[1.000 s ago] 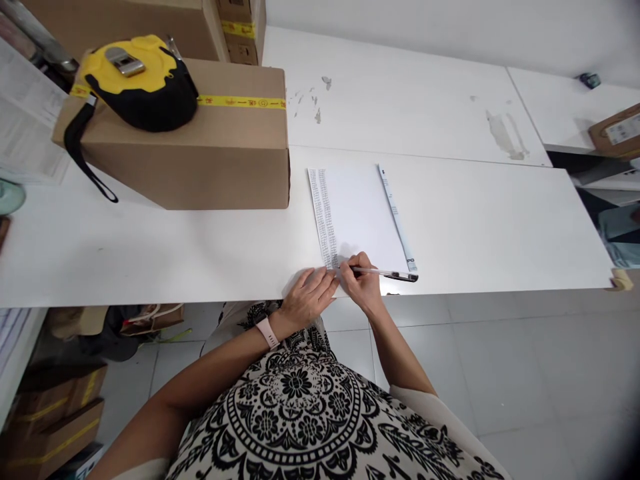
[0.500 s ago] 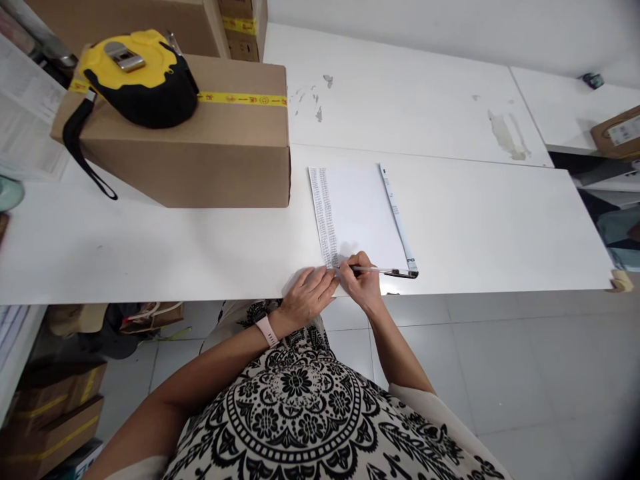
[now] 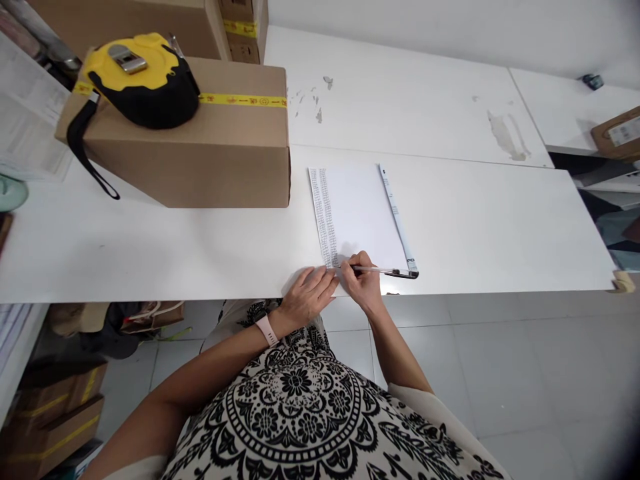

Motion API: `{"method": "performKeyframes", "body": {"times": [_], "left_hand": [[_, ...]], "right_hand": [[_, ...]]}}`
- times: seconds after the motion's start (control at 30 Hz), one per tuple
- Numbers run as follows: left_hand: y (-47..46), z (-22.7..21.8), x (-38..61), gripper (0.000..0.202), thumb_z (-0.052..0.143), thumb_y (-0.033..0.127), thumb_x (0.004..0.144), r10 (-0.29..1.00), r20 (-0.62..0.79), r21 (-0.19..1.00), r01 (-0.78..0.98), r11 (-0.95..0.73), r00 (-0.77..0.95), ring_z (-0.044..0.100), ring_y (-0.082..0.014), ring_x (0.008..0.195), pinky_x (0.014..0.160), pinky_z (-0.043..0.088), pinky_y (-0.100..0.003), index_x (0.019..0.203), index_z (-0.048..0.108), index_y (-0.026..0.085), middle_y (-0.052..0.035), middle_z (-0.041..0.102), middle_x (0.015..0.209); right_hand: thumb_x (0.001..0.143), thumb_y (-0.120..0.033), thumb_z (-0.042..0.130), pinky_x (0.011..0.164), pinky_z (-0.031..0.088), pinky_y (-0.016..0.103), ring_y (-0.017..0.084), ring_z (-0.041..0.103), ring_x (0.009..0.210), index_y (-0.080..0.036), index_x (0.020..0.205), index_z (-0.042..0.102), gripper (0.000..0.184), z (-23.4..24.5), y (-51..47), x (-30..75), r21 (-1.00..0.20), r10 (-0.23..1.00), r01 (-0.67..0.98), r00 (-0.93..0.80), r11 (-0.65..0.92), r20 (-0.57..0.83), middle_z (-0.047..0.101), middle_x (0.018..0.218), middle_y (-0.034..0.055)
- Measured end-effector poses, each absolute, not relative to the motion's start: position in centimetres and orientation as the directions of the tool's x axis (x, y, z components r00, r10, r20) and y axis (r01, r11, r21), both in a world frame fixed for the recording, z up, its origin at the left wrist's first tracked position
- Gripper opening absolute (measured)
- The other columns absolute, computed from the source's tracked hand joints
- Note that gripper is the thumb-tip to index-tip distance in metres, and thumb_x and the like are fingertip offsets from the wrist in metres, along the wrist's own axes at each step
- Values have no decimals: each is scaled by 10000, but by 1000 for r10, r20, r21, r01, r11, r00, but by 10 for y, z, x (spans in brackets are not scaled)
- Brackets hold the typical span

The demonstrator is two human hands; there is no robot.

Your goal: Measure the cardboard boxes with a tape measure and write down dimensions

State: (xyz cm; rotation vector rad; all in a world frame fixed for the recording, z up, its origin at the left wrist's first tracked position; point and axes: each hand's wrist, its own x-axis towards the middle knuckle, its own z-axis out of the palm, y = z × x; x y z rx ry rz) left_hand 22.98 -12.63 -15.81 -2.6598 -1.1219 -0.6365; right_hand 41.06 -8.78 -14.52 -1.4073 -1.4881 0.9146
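Observation:
My right hand point(image 3: 363, 280) is closed around a pen point(image 3: 383, 270) with a clear barrel and black ends. The pen's tip meets the lower left part of a white sheet of paper point(image 3: 360, 207). Two columns of small dark writing run down the sheet's left side, and a pale blue printed strip point(image 3: 395, 213) lines its right side. My left hand point(image 3: 310, 293) lies flat with fingers stretched at the sheet's bottom left corner, on the table's front edge. The sheet's lower edge is partly hidden by both hands.
On the left of the white table point(image 3: 475, 227) stands a taped cardboard box point(image 3: 225, 167). A yellow and black tape measure point(image 3: 145, 80) with a wrist strap rests on top of it. Another cardboard box point(image 3: 620, 133) sits at the far right; more boxes point(image 3: 60, 413) are below left.
Both hands keep nearly the same place, the pen still against the paper. The view has shifted very slightly.

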Motion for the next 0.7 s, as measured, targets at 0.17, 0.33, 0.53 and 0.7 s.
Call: {"method": "performKeyframes", "body": {"times": [0.17,0.33,0.53,0.7], "left_hand": [[-126,-156,230,355,517,336,1049,614,484,-28,713,-701,623,645,-246,1238,1086,481,-422,1294,666,128,-89,709,1341],[-126,-159,229,363,516,352,1048,640,441,4,712,-703,629,633,-250,1270,1105,470,-425,1317,655,152,-90,691,1370],[-127,-162,229,374,509,359,1051,649,433,20,713,-701,626,630,-250,1274,1112,463,-425,1331,648,156,-90,689,1372],[-127,-162,230,369,522,342,1045,643,446,26,709,-705,623,626,-253,1277,1117,454,-433,1335,645,150,-95,689,1371]], "right_hand": [[919,-304,605,507,301,248,99,364,512,-244,740,417,266,-145,-88,411,-927,996,367,26,73,88,405,562,-80],[914,-309,605,509,308,246,99,369,515,-242,732,424,265,-145,-88,411,-934,995,351,49,62,84,413,562,-78],[916,-289,604,512,306,248,96,367,512,-242,744,436,246,-146,-88,410,-928,993,362,48,86,111,413,567,-82],[910,-270,602,519,309,252,97,370,514,-243,731,419,257,-146,-87,410,-914,991,393,43,98,125,409,567,-82]]}}
